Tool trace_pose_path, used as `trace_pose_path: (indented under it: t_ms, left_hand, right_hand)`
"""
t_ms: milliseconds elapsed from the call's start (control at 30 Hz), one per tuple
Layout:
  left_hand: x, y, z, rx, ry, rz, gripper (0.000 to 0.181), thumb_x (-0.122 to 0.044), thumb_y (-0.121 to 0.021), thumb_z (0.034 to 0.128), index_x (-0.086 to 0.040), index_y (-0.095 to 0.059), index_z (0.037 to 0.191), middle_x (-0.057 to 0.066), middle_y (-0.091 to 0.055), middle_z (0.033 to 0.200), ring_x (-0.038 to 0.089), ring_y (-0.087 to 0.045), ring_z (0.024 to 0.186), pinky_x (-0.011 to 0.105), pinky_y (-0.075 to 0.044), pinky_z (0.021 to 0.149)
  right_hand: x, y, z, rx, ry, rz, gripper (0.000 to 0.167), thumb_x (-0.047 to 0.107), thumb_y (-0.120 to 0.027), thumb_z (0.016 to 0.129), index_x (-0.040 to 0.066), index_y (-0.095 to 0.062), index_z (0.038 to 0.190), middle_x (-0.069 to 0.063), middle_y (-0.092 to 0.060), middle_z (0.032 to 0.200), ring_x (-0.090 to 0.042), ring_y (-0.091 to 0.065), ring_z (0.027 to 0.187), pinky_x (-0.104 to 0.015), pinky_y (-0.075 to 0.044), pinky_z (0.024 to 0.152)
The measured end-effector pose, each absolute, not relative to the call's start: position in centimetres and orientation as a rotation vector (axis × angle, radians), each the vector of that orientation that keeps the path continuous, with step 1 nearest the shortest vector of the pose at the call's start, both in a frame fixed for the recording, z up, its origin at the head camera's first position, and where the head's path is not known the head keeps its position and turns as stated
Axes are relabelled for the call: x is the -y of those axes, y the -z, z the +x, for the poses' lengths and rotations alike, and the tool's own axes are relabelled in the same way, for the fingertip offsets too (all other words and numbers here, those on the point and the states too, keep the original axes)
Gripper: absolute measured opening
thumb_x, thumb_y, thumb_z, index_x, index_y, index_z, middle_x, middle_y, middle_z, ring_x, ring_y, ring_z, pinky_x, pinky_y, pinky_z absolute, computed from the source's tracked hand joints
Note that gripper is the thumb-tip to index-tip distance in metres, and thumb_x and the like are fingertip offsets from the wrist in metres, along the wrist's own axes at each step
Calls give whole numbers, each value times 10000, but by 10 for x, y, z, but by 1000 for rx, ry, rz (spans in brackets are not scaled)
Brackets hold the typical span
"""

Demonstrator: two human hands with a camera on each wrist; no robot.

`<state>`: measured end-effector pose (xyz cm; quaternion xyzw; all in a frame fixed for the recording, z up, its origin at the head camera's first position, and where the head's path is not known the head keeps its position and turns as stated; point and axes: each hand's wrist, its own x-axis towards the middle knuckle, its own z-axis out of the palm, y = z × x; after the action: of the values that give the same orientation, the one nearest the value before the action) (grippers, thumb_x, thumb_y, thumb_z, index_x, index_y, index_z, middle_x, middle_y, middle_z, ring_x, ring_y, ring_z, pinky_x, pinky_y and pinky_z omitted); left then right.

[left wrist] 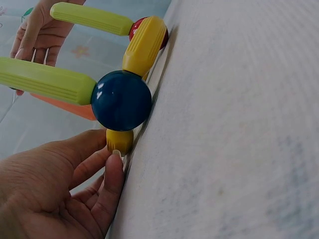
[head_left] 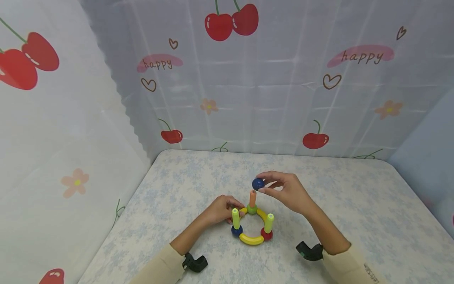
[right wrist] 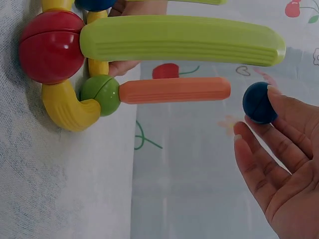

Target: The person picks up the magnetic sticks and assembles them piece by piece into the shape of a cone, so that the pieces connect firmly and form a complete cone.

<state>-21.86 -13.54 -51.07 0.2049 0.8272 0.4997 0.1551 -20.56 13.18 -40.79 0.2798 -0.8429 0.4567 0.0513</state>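
Note:
A ring of curved yellow rods (head_left: 252, 240) joined by balls lies on the table. Upright green rods stand on its dark blue ball (left wrist: 121, 100) and its red ball (right wrist: 52, 46). An orange rod (right wrist: 174, 90) rises from the green ball (right wrist: 100, 95) at the far side. My left hand (head_left: 220, 210) pinches the yellow rod (left wrist: 119, 142) on the ring's left between thumb and finger. Just above the orange rod's tip, my right hand (head_left: 289, 191) holds a loose dark blue ball (right wrist: 259, 102) between thumb and fingers. A small gap shows between ball and rod.
The table (head_left: 198, 169) has a pale cloth with a blue floral pattern. Behind it hangs a curtain (head_left: 248, 90) printed with cherries, and another printed sheet (head_left: 81, 130) hangs on the left. Black wrist mounts (head_left: 309, 251) sit at both cuffs.

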Motion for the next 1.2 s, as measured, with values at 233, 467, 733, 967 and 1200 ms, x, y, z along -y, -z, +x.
trace_pose_path:
  t_ms: [233, 467, 733, 967, 1200]
  left_hand:
    - [136, 511, -219, -2374, -1417, 611, 214, -203, -800, 903, -110, -788, 1095, -12, -684, 884, 152, -633, 536, 297, -565, 529]
    - [138, 507, -220, -2327, -1399, 596, 208, -188, -764, 934, -113, -779, 1128, 0, -707, 953, 167, -660, 591, 302, -577, 560]
    - [163, 483, -227, -2245, -1237, 720, 269, -90, -657, 991, -104, -731, 1250, 20, -718, 1196, 210, -684, 716, 304, -579, 651]
    - [185, 468, -232, -2087, -1167, 902, 317, -49, -780, 891, -108, -741, 1200, 17, -693, 1190, 196, -704, 853, 325, -586, 743]
    - [171, 475, -231, -1836, -1323, 1092, 199, -70, -754, 923, -8, -742, 1111, 74, -692, 1211, 251, -681, 915, 412, -597, 773]
  right_hand:
    - [-127, 416, -207, 2582, -1365, 874, 357, 125, -811, 881, 164, -734, 1227, 9, -728, 1165, -214, -706, 978, -249, -580, 800]
    - [-127, 418, -207, 2584, -1383, 875, 358, 110, -807, 882, 159, -733, 1230, 12, -728, 1161, -186, -701, 966, -255, -581, 796]
    - [-126, 416, -208, 2613, -1391, 897, 353, 149, -787, 908, 145, -719, 1254, 17, -726, 1166, -142, -687, 977, -290, -583, 799]
    - [-126, 414, -208, 2632, -1401, 910, 331, 178, -755, 939, 145, -717, 1265, 15, -726, 1167, -162, -678, 1000, -325, -583, 805]
    - [-128, 417, -209, 2645, -1410, 907, 329, 212, -746, 949, 149, -714, 1270, 19, -728, 1164, -162, -676, 1010, -344, -573, 810]
